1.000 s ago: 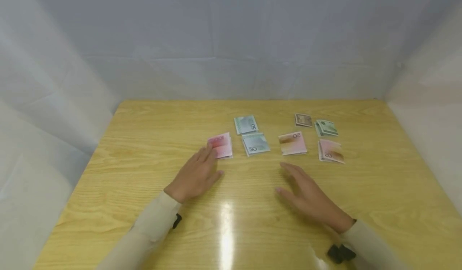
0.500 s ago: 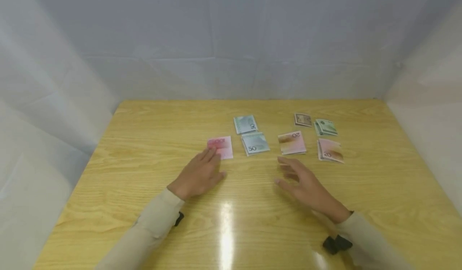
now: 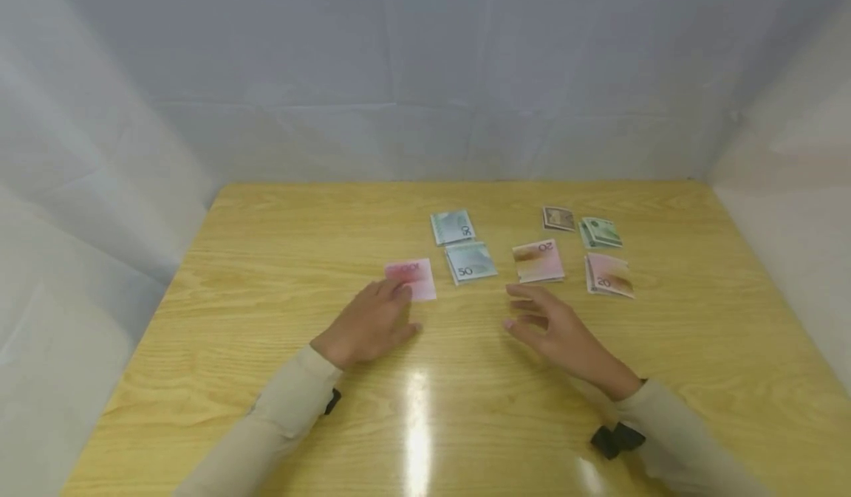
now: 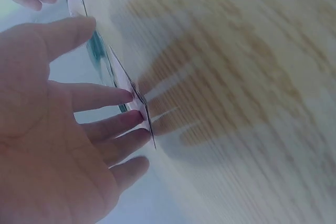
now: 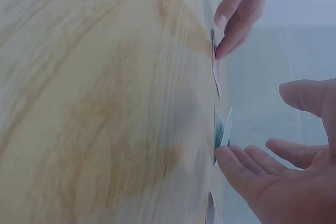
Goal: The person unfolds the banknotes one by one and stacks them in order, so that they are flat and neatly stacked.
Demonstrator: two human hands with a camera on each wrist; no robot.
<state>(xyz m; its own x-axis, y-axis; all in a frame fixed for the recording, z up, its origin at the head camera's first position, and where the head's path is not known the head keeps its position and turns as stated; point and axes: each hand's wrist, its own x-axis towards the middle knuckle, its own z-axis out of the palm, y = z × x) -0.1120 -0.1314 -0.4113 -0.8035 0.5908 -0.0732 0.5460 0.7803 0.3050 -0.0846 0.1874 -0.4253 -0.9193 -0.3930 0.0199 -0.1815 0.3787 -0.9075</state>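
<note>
A pink banknote (image 3: 422, 279) marked 100 lies on the wooden table, left of the other notes. The fingertips of my left hand (image 3: 368, 322) press on its near left part, with fingers straight and thumb apart; in the left wrist view the fingers (image 4: 113, 126) reach the note's thin edge. My right hand (image 3: 565, 338) hovers over the table, fingers loosely bent and holding nothing. Nearest beyond it is a folded pink-brown 20 note (image 3: 540, 262). Two folded blue-green 50 notes (image 3: 472, 261) lie between the hands, farther back.
Toward the right lie another folded 20 note (image 3: 610, 274), a folded green note (image 3: 601, 232) and a small brown note (image 3: 558, 218). Pale cloth (image 3: 432, 76) hangs behind the table (image 3: 279, 253) and at both sides.
My left hand has drawn the pink 100 note slightly toward me and to the right; it now looks flatter. My right hand has shifted slightly forward and left.
</note>
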